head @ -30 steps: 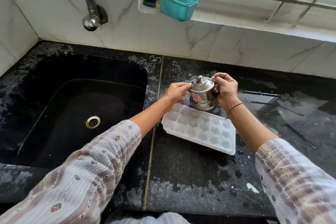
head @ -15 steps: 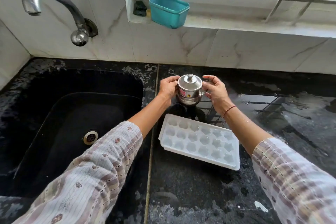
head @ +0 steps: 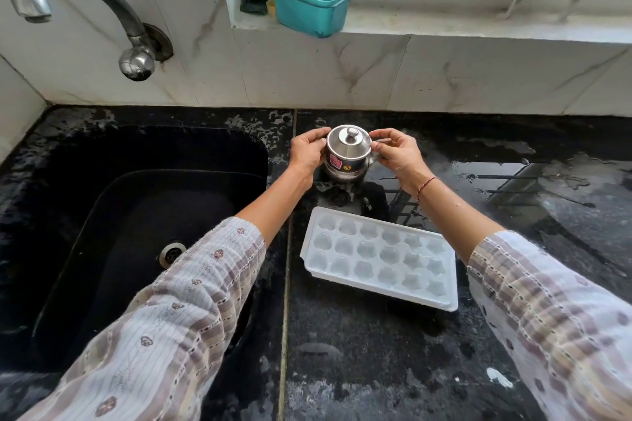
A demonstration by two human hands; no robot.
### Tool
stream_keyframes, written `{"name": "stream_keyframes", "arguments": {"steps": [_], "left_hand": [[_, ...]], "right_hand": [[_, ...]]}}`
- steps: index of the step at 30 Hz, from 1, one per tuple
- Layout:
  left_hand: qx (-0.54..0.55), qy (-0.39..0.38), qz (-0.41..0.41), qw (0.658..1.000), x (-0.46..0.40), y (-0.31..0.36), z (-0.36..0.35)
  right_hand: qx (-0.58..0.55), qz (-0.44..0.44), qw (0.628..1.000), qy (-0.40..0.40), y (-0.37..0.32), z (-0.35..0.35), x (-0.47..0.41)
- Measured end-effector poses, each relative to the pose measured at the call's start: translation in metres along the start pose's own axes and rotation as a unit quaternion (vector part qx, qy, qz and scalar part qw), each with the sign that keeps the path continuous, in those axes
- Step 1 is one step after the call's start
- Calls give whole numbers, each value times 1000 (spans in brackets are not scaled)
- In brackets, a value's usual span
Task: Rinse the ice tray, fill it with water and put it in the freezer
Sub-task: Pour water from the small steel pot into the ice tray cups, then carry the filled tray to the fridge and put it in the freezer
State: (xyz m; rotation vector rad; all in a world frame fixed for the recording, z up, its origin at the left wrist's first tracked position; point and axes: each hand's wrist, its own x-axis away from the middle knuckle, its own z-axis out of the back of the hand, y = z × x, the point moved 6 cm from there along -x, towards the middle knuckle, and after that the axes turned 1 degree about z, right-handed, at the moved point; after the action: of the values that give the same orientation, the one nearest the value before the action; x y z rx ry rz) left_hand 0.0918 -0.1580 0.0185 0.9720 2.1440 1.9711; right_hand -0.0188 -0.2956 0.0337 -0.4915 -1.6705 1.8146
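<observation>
Holding a small lidded steel pot [head: 348, 155] between both hands on the wet black counter [head: 359, 352] — that is the step in hand, setting it down behind the tray. Going left to right: the tap [head: 78, 10] curves out from the tiled wall over the black sink [head: 136, 215], no water seen running, drain [head: 172, 252] visible low in the basin. Left hand [head: 307, 154] is curled round the pot's left side, fingers wrapped on the wall. The pot stands upright with its knobbed lid on, base at or just above the counter — cannot tell if it is fully down. Right hand [head: 398, 155] pinches the pot's right side where the handle seems to be, thumb and fingers closed on it. The white ice tray [head: 379, 258] lies flat on the counter just in front of the pot, well right of the sink, cups facing up; they look pale and glossy, so likely filled, but water level is hard to tell. A teal tub [head: 311, 2] sits on the window ledge above.

To do it well: lower the pot straight down, keep it level, let go only once the base sits flat — the counter is wet and slick. Keep it clear of the tray's far edge so nothing knocks it. If the tray is full, the next lift wants two hands at the short ends, held level, slow walk to the freezer
</observation>
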Motion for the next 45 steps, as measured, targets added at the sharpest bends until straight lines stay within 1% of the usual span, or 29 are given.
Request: {"name": "stream_keyframes", "arguments": {"steps": [6, 10, 12, 16, 19, 23, 27, 30, 32, 35, 38, 41, 45], "left_hand": [[-96, 36, -39, 994, 3, 4, 1], [-220, 12, -68, 973, 20, 1, -5], [-238, 9, -76, 968, 27, -3, -4], [-244, 35, -84, 965, 40, -16, 6], [-257, 43, -78, 962, 50, -28, 17], [-271, 49, -70, 959, 60, -39, 28], [-307, 55, -85, 946, 68, -50, 45], [-338, 72, -87, 934, 75, -55, 53], [-368, 68, -79, 924, 78, -61, 54], [-418, 69, -77, 903, 83, -70, 55], [-444, 76, -71, 890, 89, -71, 54], [-446, 68, -71, 889, 91, -71, 53], [-417, 62, -59, 905, 91, -74, 54]], "right_hand": [[62, 12, 998, 14, 0, 2, -1], [115, 32, 991, 61, -1, 8, 4], [113, 37, 988, 98, -2, 12, 11], [120, 60, 980, 147, -1, 22, 32], [117, 58, 973, 192, 9, 36, 54], [129, 65, 943, 300, 20, 66, 92], [154, 45, 924, 347, 36, 97, 127], [190, 12, 913, 362, 51, 113, 152], [230, -18, 902, 365, 59, 117, 167], [276, -55, 895, 345, 69, 115, 181], [301, -70, 897, 316, 74, 106, 185], [318, -62, 899, 295, 75, 95, 185], [304, -77, 905, 288, 79, 92, 184]]}}
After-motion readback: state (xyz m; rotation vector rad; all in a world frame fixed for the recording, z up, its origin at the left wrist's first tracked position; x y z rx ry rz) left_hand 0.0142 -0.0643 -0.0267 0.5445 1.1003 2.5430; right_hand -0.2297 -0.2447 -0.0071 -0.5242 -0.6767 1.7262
